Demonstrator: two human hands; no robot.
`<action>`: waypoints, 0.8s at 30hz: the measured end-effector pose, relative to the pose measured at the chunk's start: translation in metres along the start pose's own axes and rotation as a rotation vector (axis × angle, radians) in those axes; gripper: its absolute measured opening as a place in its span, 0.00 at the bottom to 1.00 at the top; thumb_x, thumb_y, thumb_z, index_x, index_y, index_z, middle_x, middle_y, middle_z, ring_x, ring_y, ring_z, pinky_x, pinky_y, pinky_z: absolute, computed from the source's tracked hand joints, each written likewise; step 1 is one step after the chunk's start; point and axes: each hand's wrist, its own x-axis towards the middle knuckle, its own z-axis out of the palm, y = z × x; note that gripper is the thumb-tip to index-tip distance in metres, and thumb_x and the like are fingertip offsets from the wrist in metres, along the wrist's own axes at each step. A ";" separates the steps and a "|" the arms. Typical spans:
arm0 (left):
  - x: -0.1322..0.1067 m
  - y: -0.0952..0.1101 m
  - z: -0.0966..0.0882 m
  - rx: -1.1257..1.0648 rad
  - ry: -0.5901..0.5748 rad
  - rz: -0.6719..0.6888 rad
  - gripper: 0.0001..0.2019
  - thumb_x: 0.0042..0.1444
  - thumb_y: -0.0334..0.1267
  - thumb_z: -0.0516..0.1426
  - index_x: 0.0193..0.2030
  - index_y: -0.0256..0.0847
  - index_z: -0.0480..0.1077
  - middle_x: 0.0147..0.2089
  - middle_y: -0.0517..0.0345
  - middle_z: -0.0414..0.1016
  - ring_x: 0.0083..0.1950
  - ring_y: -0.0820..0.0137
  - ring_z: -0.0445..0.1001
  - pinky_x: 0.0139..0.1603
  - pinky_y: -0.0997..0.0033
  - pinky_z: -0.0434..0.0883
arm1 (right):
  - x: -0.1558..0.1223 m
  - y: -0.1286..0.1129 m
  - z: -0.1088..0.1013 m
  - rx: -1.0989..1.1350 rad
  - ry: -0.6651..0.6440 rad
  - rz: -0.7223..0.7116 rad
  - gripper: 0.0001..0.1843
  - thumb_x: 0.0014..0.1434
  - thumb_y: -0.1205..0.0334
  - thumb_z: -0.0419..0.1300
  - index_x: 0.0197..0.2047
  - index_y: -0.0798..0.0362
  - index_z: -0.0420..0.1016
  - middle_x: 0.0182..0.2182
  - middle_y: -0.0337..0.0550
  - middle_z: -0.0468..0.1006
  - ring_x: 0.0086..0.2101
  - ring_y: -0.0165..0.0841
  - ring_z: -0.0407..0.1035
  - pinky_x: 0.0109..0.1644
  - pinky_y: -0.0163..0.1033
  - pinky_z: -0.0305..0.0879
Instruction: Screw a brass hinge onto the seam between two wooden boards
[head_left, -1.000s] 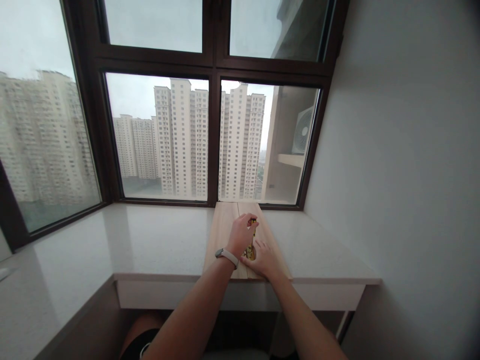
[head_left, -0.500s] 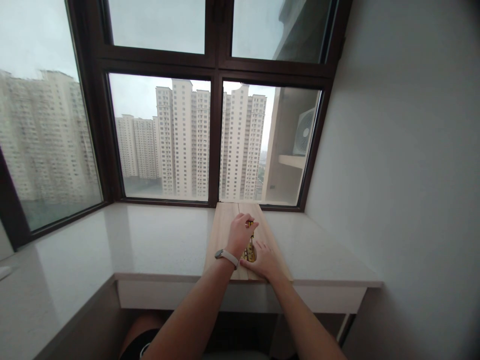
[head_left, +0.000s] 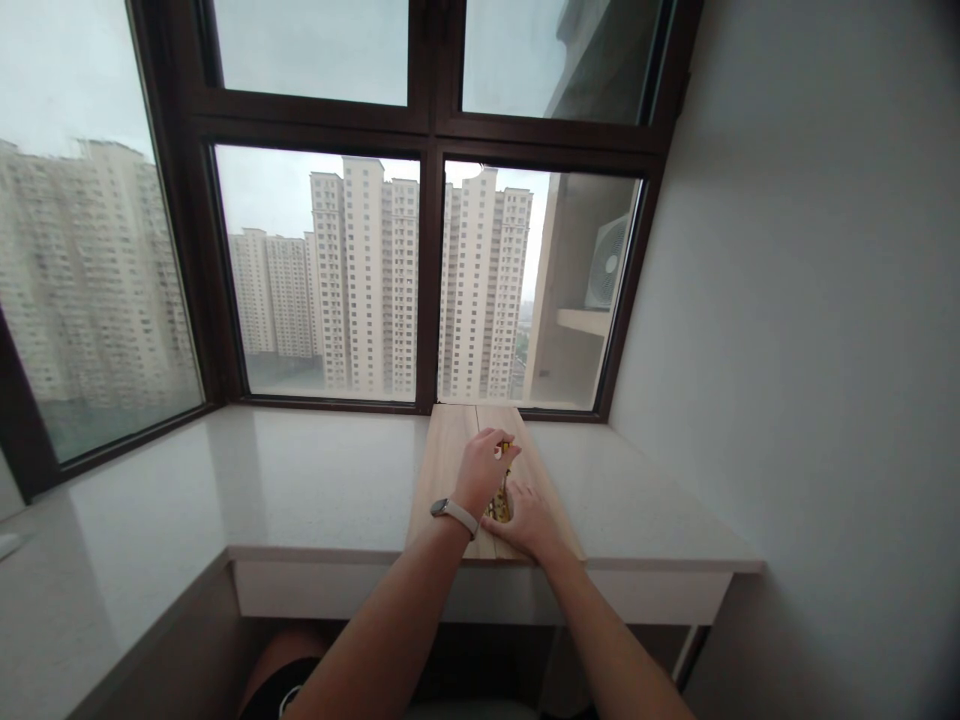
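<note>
My left hand (head_left: 482, 470), with a grey-banded watch (head_left: 454, 512) on its wrist, pinches the yellow-and-black handle of a screwdriver (head_left: 506, 448). The thin shaft points down toward a small yellow patterned piece (head_left: 499, 506) with dark and silvery bits. Thumb and fingers of my right hand (head_left: 527, 520) close around that piece from the right and press it to the wooden board (head_left: 442, 470). Part of the piece is hidden by both hands, and so is the tip of the screwdriver. A seam runs lengthwise along the board.
The board lies on a white counter (head_left: 330, 480) and reaches from its front edge back to the dark window frame (head_left: 430, 280). A grey-white wall (head_left: 787, 300) bounds the right side. A pale object (head_left: 10, 545) lies at the far left edge.
My left hand has turned slightly at the screwdriver handle, its fingers shifting a little right. My right hand stays in place around the yellow piece.
</note>
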 end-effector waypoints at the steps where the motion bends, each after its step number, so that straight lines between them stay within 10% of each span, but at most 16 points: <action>1: 0.000 0.001 0.000 0.006 0.008 0.006 0.05 0.59 0.36 0.63 0.42 0.43 0.77 0.45 0.55 0.76 0.43 0.69 0.76 0.47 0.66 0.75 | 0.000 0.000 0.000 -0.006 0.001 -0.009 0.48 0.47 0.27 0.62 0.62 0.51 0.68 0.54 0.54 0.73 0.55 0.50 0.65 0.60 0.48 0.57; 24: -0.004 -0.001 0.001 -0.017 0.044 -0.010 0.06 0.61 0.33 0.61 0.45 0.43 0.76 0.45 0.54 0.76 0.44 0.68 0.76 0.49 0.66 0.74 | 0.000 0.002 0.002 -0.003 0.005 -0.019 0.45 0.48 0.29 0.64 0.61 0.50 0.68 0.53 0.53 0.73 0.54 0.49 0.65 0.59 0.48 0.57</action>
